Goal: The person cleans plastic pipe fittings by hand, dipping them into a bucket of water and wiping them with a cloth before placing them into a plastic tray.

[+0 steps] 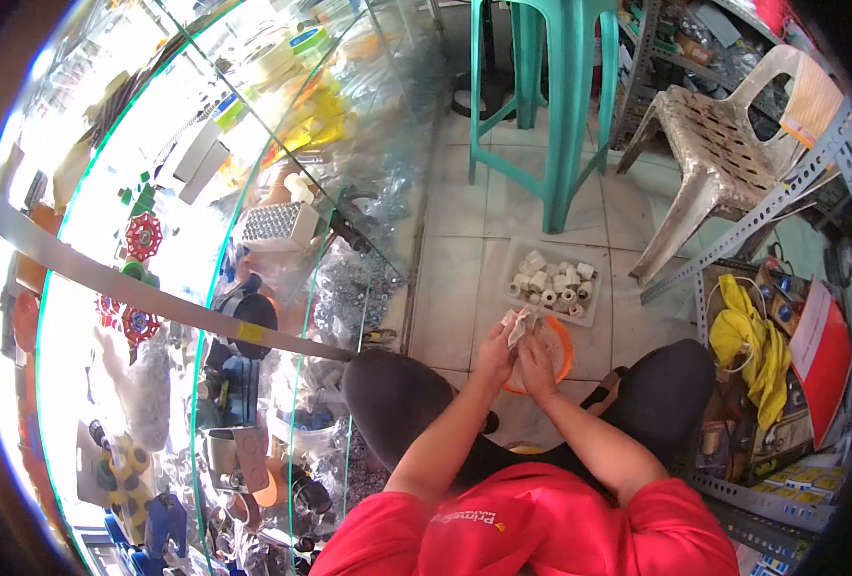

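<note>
Both of my hands meet low in front of me, over the near left side of an orange basin [564, 344] that seems to hold cloudy water. My left hand [495, 356] is closed on a crumpled pale cloth [517, 324]. Pressed close beside it, my right hand [537, 363] has its fingers curled in against the cloth; whatever lies between them is hidden. Just beyond the basin, a clear plastic tub [594, 309] on the floor holds several white pipe fittings [539, 280].
A glass display case [387, 240] full of hardware runs along my left. Ahead stand a green plastic stool [558, 163] and a worn plastic chair [704, 144]. On the right is a metal-framed shelf [733, 235] with a yellow cloth [747, 341]. Pale tiles [450, 288] cover the floor.
</note>
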Motion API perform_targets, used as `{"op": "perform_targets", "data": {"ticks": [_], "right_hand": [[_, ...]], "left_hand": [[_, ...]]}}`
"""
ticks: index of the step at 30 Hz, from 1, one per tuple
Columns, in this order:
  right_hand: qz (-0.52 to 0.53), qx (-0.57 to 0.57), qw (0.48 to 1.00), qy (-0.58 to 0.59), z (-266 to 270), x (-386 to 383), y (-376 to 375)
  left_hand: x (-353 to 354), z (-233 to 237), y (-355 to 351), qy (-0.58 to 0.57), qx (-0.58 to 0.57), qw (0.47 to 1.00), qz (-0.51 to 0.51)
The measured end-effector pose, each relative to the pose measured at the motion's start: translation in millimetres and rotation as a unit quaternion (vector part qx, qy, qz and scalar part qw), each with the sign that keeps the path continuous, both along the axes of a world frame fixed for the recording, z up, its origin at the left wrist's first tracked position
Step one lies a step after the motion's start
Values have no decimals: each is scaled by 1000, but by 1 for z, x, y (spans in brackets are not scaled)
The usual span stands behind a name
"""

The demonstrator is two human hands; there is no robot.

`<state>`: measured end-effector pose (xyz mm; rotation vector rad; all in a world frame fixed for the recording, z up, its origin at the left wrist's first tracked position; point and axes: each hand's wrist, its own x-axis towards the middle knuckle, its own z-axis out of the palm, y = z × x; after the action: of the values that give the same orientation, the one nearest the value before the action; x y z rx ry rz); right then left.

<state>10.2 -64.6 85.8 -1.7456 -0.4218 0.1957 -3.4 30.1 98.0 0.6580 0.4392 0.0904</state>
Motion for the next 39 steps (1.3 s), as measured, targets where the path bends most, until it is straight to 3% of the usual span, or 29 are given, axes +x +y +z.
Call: {"op": "perform_targets", "data": {"ticks": [2,5,8,9,12,13,15,17,19,20,22,23,26,29,32,35,38,39], "right_hand": [[-1,-19,1000,-10,1,7,4],[-7,-56,998,-25,4,23,2],[14,-21,966,256,47,49,-8],[22,-68,975,211,45,46,-9],[-54,-39,998,16,5,25,-5],[-80,-68,980,-169,22,12,1],[-99,-51,974,-197,15,9,13],[-67,-53,990,-116,10,15,11],[17,-70,994,78,8,38,-4],[41,-6,978,205,4,48,-11],[87,123,885,440,-6,68,-17],[96,207,833,504,-7,72,-19],[96,301,776,545,16,71,-21],[10,298,805,512,3,58,-20],[-2,317,821,475,1,54,-21],[-29,282,890,357,42,46,-18],[-7,82,988,129,60,43,-21],[-13,99,982,158,58,42,-19]], "left_hand": [[-2,-15,-5,32,50,998,29],[-8,14,-9,27,53,998,23],[-9,3,-16,44,171,982,-69],[-9,-4,-15,30,191,979,-61],[-5,-16,-13,10,202,979,-23],[-5,-12,-6,22,180,983,-4],[-6,-5,-1,37,172,984,14],[-7,4,-2,42,202,978,17],[-6,1,-1,31,265,963,-32],[-7,-1,-3,28,294,954,-57],[-8,21,-5,8,295,952,-73],[-9,30,-5,-1,297,951,-82],[-5,17,-6,-25,48,998,-33],[-1,-6,4,-72,-122,989,39],[-1,22,9,-17,-183,979,87],[0,8,11,-38,-160,985,55],[0,16,7,-13,-123,990,67],[-1,13,9,-15,-124,990,58]]}}
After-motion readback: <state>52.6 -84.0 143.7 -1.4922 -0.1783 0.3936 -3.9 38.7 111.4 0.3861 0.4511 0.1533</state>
